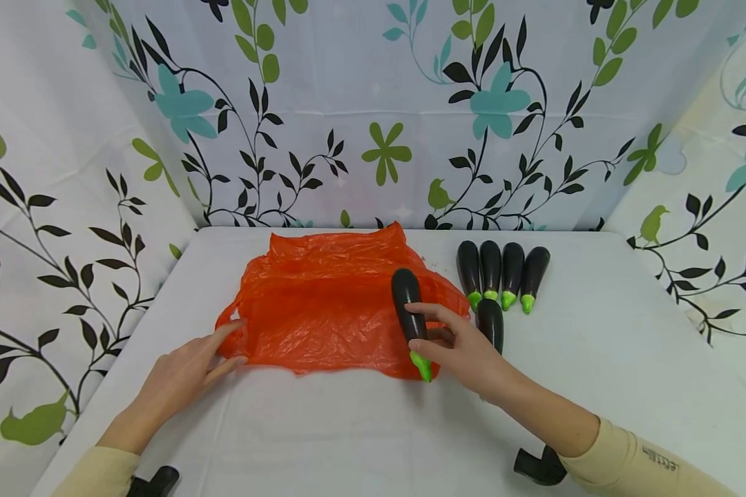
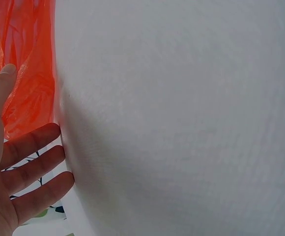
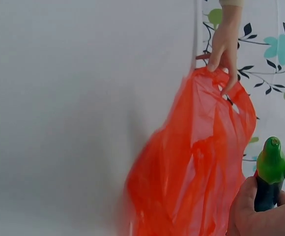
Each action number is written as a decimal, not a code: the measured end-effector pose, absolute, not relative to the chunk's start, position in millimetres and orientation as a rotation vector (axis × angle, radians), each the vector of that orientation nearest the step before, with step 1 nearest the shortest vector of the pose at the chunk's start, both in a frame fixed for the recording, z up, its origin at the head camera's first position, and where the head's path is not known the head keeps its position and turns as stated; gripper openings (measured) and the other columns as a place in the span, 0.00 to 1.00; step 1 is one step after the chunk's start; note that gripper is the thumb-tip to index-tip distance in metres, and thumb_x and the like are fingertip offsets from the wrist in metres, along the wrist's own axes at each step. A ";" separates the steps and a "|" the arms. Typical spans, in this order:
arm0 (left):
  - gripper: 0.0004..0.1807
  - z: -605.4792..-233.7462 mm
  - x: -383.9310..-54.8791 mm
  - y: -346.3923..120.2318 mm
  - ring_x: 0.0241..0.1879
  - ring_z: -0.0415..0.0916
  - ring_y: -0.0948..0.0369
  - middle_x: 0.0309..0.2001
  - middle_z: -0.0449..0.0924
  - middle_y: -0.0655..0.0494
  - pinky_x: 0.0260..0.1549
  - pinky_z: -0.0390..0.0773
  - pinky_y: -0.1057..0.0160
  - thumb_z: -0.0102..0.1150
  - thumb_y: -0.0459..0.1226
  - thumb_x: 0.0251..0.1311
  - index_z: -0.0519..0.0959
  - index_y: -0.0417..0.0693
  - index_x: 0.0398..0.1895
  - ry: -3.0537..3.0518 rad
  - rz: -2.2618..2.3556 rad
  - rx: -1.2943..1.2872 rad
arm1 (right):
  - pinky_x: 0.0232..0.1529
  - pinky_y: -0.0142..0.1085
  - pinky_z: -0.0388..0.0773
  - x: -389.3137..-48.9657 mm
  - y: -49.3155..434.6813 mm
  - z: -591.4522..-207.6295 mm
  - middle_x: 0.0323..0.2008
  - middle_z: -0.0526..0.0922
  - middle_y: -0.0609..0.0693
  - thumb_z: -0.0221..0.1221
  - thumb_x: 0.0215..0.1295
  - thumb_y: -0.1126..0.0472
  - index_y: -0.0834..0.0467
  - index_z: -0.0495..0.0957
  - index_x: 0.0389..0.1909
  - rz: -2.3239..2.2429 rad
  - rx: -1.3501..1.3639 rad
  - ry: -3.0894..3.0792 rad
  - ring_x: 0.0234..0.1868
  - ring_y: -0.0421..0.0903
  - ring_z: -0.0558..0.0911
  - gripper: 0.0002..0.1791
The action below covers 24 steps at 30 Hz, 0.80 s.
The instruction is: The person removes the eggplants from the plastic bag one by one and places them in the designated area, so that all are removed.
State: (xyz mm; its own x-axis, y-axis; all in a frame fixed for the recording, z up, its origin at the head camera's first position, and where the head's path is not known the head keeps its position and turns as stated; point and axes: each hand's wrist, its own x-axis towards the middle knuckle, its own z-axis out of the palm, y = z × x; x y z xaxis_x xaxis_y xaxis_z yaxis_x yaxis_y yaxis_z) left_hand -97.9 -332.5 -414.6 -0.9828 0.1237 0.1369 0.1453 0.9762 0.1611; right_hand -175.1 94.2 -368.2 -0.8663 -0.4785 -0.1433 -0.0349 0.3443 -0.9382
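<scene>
My right hand (image 1: 469, 345) grips a dark eggplant (image 1: 406, 300) with a bright green stem end, between thumb and fingers. It is over the right part of an orange plastic bag (image 1: 323, 321) that lies flat on the table. In the right wrist view the eggplant's green cap (image 3: 271, 160) points up between the fingers. My left hand (image 1: 186, 369) is at the bag's left edge, by its handle. In the left wrist view the left fingers (image 2: 32, 174) are spread, fairly straight, tips at the white surface, and the thumb overlaps the bag.
Several eggplants (image 1: 490, 266) lie in a row at the back right of the white table (image 1: 597, 359). Another eggplant (image 1: 490, 323) lies in front of them, partly behind my right hand. A patterned curtain (image 1: 379, 83) hangs behind the table and at both sides.
</scene>
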 end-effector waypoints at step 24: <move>0.34 -415.0 -100.0 -333.2 0.30 0.76 0.57 0.31 0.78 0.56 0.21 0.78 0.53 0.63 0.53 0.60 0.66 0.54 0.66 -3.008 -0.273 -0.200 | 0.55 0.55 0.74 -187.8 193.3 -376.9 0.67 0.63 0.61 0.58 0.70 0.47 0.44 0.57 0.75 -1.467 -0.319 2.465 0.62 0.60 0.73 0.35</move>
